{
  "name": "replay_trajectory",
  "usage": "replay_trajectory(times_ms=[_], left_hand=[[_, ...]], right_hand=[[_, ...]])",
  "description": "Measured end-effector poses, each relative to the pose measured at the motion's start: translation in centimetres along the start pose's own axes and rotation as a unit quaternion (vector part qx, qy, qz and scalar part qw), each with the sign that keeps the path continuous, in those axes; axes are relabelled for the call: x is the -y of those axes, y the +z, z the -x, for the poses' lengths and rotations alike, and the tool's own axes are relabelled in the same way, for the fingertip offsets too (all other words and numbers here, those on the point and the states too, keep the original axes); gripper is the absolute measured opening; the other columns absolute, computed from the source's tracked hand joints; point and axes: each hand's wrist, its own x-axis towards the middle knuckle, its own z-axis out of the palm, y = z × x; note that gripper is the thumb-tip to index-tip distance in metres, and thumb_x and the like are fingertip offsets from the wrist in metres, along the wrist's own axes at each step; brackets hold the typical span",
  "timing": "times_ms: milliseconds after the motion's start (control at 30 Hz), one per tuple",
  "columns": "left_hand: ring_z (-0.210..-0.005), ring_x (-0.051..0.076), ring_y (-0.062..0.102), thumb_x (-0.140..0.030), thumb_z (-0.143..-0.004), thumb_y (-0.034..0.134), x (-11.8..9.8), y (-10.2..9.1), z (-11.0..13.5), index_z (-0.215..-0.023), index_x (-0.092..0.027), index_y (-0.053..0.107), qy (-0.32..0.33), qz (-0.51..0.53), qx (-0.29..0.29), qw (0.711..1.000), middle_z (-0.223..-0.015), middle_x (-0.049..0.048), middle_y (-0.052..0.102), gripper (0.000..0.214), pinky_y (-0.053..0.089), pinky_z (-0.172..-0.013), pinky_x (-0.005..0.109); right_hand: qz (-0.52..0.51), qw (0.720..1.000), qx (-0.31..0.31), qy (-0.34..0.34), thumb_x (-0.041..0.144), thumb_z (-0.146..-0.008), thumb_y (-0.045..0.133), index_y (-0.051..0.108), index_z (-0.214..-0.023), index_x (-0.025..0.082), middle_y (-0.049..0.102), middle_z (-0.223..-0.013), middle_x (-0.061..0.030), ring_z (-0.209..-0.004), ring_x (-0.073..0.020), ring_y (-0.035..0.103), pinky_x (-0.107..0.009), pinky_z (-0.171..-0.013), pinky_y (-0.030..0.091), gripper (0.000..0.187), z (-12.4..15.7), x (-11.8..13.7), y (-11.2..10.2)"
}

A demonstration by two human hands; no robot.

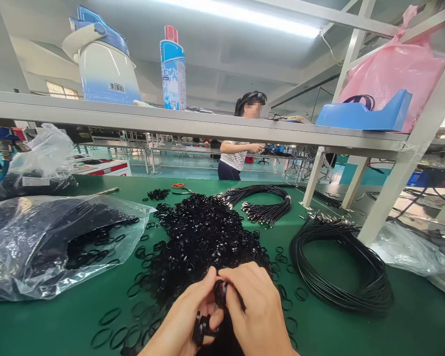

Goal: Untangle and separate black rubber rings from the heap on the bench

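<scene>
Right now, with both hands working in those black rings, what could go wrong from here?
The heap of loose black rubber rings touches your left hand and right hand, so pulling the black rings you're holding might drag others off it. Stray rings lying near the coil of black cable could also get caught in it.

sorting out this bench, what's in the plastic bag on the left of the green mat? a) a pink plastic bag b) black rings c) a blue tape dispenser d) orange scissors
b, the black rings show through and spill out of the mouth of the plastic bag onto the green mat.
</scene>
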Motion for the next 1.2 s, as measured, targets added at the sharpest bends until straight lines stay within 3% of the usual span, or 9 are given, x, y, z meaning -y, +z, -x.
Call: replay_trajectory(times_ms=[133,233,300,500,633,800,933,1067,1200], left_hand=[[-0.042,0.005,0.024,-0.052,-0.076,0.061,-0.5,-0.7,-0.2,-0.070,-0.016,0.058,0.053,-0.133,-0.020,0.990,-0.044,-0.0077,0.037,0.037,0.015,-0.041,0.016],[-0.042,0.004,0.024,-0.049,-0.075,0.063,-1.0,-1.2,-0.4,-0.078,-0.016,0.061,0.075,-0.149,-0.045,0.985,-0.049,-0.0079,0.041,0.033,0.014,-0.041,0.016],[-0.039,0.002,0.024,-0.049,-0.074,0.063,-1.1,-1.4,-0.5,-0.081,-0.015,0.062,0.093,-0.152,-0.049,0.983,-0.053,-0.0068,0.046,0.035,0.013,-0.039,0.016],[-0.027,0.002,0.024,-0.062,-0.070,0.060,-0.1,-1.3,-1.4,-0.081,-0.016,0.060,0.124,-0.178,-0.050,0.975,-0.044,-0.0065,0.051,0.047,0.011,-0.032,0.016],[-0.027,0.003,0.026,-0.063,-0.072,0.057,-0.1,-0.8,-1.7,-0.086,-0.017,0.057,0.141,-0.207,-0.057,0.966,-0.041,-0.0081,0.048,0.048,0.014,-0.031,0.016],[-0.034,0.003,0.030,-0.054,-0.076,0.058,-1.2,-1.2,-1.8,-0.086,-0.014,0.060,0.162,-0.203,-0.056,0.964,-0.051,-0.0055,0.052,0.041,0.015,-0.038,0.017],[-0.040,0.001,0.032,-0.039,-0.076,0.064,-1.8,-1.7,-1.7,-0.097,-0.012,0.062,0.138,-0.163,-0.052,0.976,-0.068,0.0000,0.062,0.034,0.018,-0.044,0.018],[-0.037,0.000,0.032,-0.037,-0.076,0.065,-1.7,-1.8,-1.6,-0.100,-0.012,0.060,0.141,-0.170,-0.026,0.975,-0.074,0.0044,0.068,0.035,0.014,-0.042,0.019],[-0.034,0.001,0.033,-0.047,-0.074,0.066,-1.4,-2.1,-1.6,-0.082,-0.011,0.062,0.132,-0.209,-0.016,0.969,-0.074,0.0066,0.069,0.037,0.010,-0.038,0.020]], right_hand=[[-0.074,0.989,0.055,0.117,0.008,-0.083,0.048,0.065,-0.081,0.022,0.065,-0.076,0.0012,-0.075,-0.0164,0.055,-0.027,-0.069,0.040,0.022,0.0,-0.5,-0.3],[-0.112,0.963,0.089,0.226,0.011,-0.084,0.049,0.065,-0.083,0.023,0.065,-0.083,0.0014,-0.078,-0.0149,0.058,-0.024,-0.068,0.042,0.020,-0.5,-0.6,-0.9],[-0.136,0.950,0.095,0.264,0.015,-0.085,0.050,0.066,-0.087,0.023,0.066,-0.085,0.0013,-0.077,-0.0145,0.059,-0.023,-0.068,0.043,0.018,-0.8,-0.6,-1.2],[-0.243,0.905,0.146,0.316,0.023,-0.078,0.061,0.065,-0.084,0.020,0.067,-0.082,-0.0013,-0.072,-0.0159,0.061,-0.023,-0.060,0.044,0.009,-0.8,-0.6,-0.3],[-0.317,0.873,0.139,0.343,0.018,-0.071,0.063,0.062,-0.080,0.017,0.065,-0.077,-0.0009,-0.062,-0.0126,0.058,-0.022,-0.058,0.043,0.009,-0.5,-1.1,0.4],[-0.274,0.890,0.085,0.354,0.018,-0.072,0.060,0.064,-0.080,0.017,0.064,-0.074,-0.0005,-0.065,-0.0133,0.056,-0.023,-0.062,0.043,0.009,-1.0,-2.0,-0.5],[-0.240,0.909,0.074,0.333,0.019,-0.076,0.056,0.068,-0.090,0.019,0.066,-0.080,-0.0022,-0.073,-0.0168,0.060,-0.026,-0.069,0.046,0.018,-1.3,-2.6,-1.1],[-0.260,0.906,0.091,0.322,0.017,-0.076,0.054,0.070,-0.085,0.018,0.068,-0.080,-0.0035,-0.073,-0.0175,0.062,-0.026,-0.066,0.046,0.018,-1.0,-2.7,-0.7],[-0.288,0.884,0.102,0.354,0.021,-0.076,0.058,0.071,-0.085,0.018,0.069,-0.074,-0.0038,-0.066,-0.0166,0.061,-0.023,-0.055,0.044,0.017,-1.0,-2.7,-0.5]])
